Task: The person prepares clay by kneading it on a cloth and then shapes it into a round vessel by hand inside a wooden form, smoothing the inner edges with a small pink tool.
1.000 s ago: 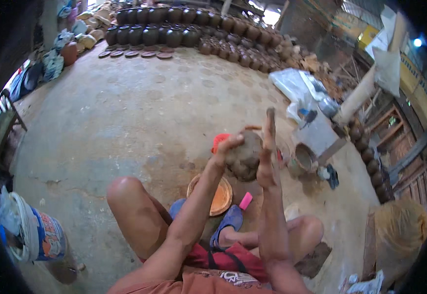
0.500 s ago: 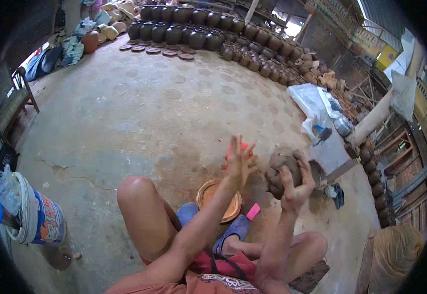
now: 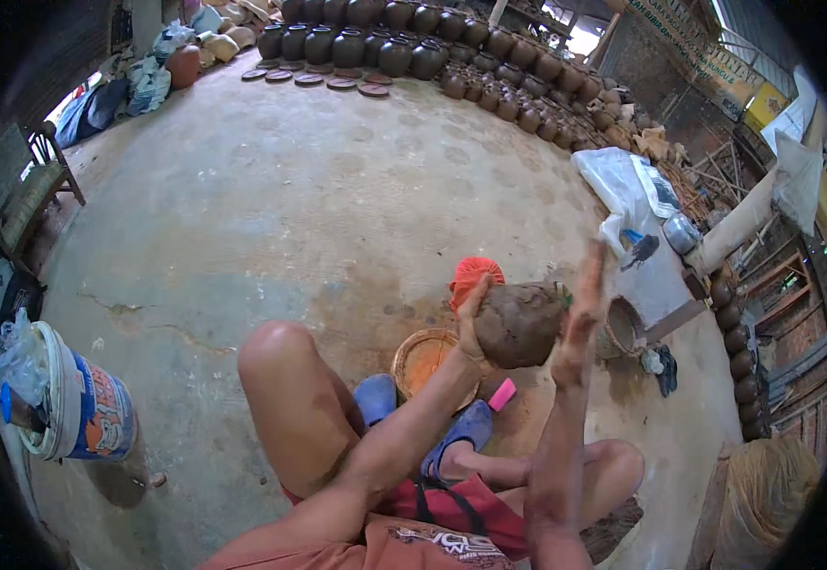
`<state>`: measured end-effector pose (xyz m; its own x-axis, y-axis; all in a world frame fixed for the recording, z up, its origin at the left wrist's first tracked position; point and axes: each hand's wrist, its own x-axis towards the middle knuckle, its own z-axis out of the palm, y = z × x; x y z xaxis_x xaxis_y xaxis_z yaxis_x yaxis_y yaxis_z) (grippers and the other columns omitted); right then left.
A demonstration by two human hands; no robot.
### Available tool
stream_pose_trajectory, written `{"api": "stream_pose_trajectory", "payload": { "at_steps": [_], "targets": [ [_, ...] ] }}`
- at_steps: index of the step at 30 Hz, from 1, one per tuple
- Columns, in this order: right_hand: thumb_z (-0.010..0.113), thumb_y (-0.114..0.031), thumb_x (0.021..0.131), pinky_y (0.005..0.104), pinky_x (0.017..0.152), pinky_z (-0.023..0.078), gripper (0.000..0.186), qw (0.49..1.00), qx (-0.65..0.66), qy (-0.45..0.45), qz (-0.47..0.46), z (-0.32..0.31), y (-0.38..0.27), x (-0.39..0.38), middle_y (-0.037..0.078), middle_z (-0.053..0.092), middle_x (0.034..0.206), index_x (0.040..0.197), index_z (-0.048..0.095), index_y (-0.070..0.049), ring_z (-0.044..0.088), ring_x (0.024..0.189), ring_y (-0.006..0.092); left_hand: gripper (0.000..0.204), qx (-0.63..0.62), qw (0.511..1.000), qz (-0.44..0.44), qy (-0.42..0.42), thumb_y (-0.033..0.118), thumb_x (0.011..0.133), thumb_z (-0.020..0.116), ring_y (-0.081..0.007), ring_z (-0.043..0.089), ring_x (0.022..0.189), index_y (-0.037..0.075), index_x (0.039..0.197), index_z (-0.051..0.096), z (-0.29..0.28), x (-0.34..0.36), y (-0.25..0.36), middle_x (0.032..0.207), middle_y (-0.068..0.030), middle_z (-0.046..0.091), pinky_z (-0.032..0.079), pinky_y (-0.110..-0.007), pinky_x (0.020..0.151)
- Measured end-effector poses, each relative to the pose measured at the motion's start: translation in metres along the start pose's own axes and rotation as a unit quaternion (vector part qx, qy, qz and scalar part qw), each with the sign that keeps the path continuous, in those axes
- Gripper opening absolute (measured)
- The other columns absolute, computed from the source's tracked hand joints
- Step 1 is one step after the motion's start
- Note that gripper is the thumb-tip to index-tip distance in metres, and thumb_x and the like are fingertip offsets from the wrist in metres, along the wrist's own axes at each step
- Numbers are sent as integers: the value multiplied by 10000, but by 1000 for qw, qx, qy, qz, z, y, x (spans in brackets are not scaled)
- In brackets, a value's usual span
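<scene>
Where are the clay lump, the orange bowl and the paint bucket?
Clay lump (image 3: 520, 325), head view, middle of its brown face, between the two hands.
Orange bowl (image 3: 425, 363), head view, its inner bottom.
Paint bucket (image 3: 100, 418), head view, its printed side wall.

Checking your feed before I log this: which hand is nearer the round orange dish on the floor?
Left. The left hand is just above the orange dish; the right hand is farther right, beyond the clay lump.

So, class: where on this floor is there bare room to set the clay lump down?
The wide concrete floor between the rows of dark pots and the raised knee lies bare. It is crowded by the feet: orange bowl, pink object, round basket.
</scene>
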<state>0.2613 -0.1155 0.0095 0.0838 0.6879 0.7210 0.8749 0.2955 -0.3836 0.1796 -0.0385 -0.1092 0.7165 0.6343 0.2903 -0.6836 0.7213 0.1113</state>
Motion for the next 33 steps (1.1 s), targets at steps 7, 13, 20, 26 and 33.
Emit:
{"api": "stream_pose_trajectory", "payload": {
  "at_steps": [7,13,20,26,33],
  "targets": [
    [721,-372,959,462,1217,327,687,989,-80,124,-23,47,34,-32,202,567,1495,1432,563,101,503,1413,348,1069,179,981,46,65,869,965,282,-326,501,1433,24,1613,383,25,19,2,1601,-156,491,384,-468,1225],
    [693,-257,1002,375,1131,443,548,917,206,216,263,41,78,-49,167,591,1438,1392,583,112,575,1297,259,893,398,915,-53,32,811,1016,297,-239,470,1453,214,1680,307,-53,88,65,1631,-113,480,381,-396,1184],
    [779,-297,916,406,1061,482,606,886,169,151,405,100,124,-161,222,683,1282,1315,641,137,644,1192,311,585,746,638,-154,110,562,1027,612,-229,601,1357,108,1384,704,-289,52,123,1440,-145,669,469,-396,1120],
    [832,-253,839,387,1111,464,605,899,54,-8,434,144,131,-201,217,651,1385,1311,671,89,635,1260,320,505,729,624,-271,75,509,1022,624,-272,708,1178,129,1339,729,-349,21,84,1282,-157,750,528,-420,1029],
    [880,-330,767,533,1098,467,663,964,-62,-45,253,195,126,-177,263,565,1442,1333,692,-43,547,1318,465,569,722,617,-305,63,552,1085,477,-278,691,1161,88,1310,717,-342,19,93,1201,-175,754,523,-421,1006]
  ]
}}
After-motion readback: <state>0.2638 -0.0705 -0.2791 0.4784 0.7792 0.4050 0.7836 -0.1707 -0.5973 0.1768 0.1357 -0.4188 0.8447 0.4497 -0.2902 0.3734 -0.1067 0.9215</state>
